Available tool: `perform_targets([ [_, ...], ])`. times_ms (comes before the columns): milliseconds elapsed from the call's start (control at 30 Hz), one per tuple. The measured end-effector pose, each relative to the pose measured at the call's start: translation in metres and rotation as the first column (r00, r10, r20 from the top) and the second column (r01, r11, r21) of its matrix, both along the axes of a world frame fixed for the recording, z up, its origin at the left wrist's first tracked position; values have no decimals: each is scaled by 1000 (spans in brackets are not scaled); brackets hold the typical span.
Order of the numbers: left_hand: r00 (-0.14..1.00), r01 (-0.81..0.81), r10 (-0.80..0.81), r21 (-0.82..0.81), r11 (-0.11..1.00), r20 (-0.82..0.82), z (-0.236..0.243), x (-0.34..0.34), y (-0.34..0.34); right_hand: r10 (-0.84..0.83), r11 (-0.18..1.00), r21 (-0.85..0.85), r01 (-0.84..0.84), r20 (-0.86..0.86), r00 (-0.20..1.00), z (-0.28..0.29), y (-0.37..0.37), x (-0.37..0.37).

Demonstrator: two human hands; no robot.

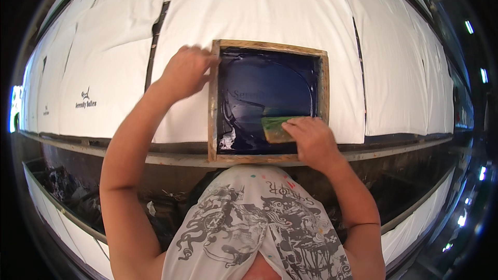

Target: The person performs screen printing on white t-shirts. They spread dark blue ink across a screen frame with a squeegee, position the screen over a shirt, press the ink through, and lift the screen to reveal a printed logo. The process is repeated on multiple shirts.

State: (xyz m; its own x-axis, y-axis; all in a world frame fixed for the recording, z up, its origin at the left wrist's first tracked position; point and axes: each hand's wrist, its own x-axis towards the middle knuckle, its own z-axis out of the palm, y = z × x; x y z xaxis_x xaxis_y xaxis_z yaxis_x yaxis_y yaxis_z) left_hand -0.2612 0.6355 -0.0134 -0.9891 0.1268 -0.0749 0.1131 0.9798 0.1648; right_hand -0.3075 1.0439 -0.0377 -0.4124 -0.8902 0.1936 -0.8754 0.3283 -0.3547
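Note:
A wooden-framed printing screen (pixel 212 109) lies on white fabric in front of me, with dark blue mesh and dark, glossy ink pooled along its edges. My left hand (pixel 189 70) is closed on the frame's upper left side. Inside the frame, at the lower right, my right hand (pixel 314 140) grips a squeegee (pixel 277 130), a flat green and yellowish-brown piece smeared with ink. The squeegee rests on the mesh, its far right part covered by my fingers. Faint lettering shows through the mesh just above it.
White fabric panels (pixel 259 10) are spread side by side along a long table, with dark gaps between them. A panel to the left bears a small dark printed logo (pixel 85 99). The table's edge rail (pixel 171 159) runs in front of me. More white fabric (pixel 415 233) lies behind me.

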Motion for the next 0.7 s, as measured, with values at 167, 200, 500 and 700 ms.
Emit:
perform_targets([
  [167, 997, 1, -6, -65, 998, -76, -4, -43, -10, 57, 992, 99, -75, 178, 982, 24, -45, -50],
  [200, 1000, 11, -10, -74, 997, 22, 4, -52, -8, 62, 994, 82, -76, 162, 985, 23, -58, -56],
  [500, 950, -47, 57, -41, 998, 306, 12, -73, 1, -7, 1000, -15, 6, -25, 1000, -8, -144, -80],
  [700, 947, -55, 62, -33, 998, 316, 2, -77, 0, 25, 1000, -15, -27, -91, 996, -19, -104, -15],
])
